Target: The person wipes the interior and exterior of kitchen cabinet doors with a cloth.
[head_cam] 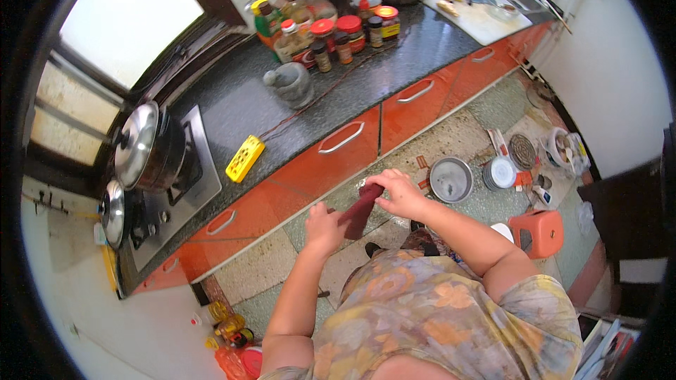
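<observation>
Between my two hands hangs a dark red cloth [360,215], held in the air in front of the counter's orange cabinet doors. My left hand [325,228] grips its lower left side. The upper end is bunched in the fingers of my right hand [397,193]. The yellow power strip [245,159] lies on the dark stone countertop [338,105] beyond my left hand, with a cord running from it past a stone mortar with its pestle [296,87].
A gas hob [203,169] with a large lidded pot [158,155] is at the left. Sauce bottles and jars [323,29] crowd the counter's back. On the floor at the right are a metal pot [451,179], stacked containers [499,173] and an orange plastic stool [544,233].
</observation>
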The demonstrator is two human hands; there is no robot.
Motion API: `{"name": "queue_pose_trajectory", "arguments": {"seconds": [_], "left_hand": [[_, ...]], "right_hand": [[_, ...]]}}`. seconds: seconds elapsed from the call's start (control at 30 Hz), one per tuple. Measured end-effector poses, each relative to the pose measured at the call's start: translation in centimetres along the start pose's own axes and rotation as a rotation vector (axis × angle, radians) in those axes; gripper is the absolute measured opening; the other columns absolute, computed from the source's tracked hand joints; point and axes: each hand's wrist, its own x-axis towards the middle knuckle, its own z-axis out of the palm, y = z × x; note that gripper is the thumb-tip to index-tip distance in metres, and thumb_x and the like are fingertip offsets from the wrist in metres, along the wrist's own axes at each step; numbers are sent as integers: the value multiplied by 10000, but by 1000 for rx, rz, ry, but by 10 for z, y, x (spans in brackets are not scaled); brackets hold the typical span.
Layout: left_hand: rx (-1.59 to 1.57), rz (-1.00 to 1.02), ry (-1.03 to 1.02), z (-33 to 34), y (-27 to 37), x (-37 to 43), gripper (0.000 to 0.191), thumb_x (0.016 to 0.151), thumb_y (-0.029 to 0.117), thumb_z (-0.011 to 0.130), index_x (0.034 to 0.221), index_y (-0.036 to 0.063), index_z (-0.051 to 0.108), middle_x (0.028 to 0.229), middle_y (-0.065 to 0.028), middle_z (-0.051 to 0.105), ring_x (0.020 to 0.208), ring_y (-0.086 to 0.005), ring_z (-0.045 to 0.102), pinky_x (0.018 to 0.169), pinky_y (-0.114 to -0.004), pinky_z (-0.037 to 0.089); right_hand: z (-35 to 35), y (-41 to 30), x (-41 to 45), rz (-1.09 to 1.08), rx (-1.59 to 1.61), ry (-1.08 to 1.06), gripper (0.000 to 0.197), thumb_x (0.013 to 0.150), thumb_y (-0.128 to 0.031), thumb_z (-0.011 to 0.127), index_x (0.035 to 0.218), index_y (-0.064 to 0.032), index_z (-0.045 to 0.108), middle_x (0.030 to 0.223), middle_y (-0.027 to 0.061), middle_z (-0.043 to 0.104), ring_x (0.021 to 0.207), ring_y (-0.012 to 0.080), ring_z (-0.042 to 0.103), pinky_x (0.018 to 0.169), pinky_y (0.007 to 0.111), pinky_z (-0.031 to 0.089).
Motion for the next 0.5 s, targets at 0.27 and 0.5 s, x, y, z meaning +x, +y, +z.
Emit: {"name": "queue_pose_trajectory", "arguments": {"seconds": [0.27,0.5], "left_hand": [[-37,189,262,-33,6,21,177,660,71,615,836,90,620,956,-100,516,894,-290,490,778,-367,405],[-1695,255,536,44,11,41,280,847,200,419,1094,73,458,919,-35,528,967,-146,480,803,-287,413]], "right_hand": [[-36,-28,-11,-174,123,-39,175,703,-170,609,769,-58,493,832,112,508,742,289,534,621,358,436],[-25,-86,12,-517,232,-28,197,728,-189,613,785,-44,492,715,120,519,653,285,553,572,350,442]]}}
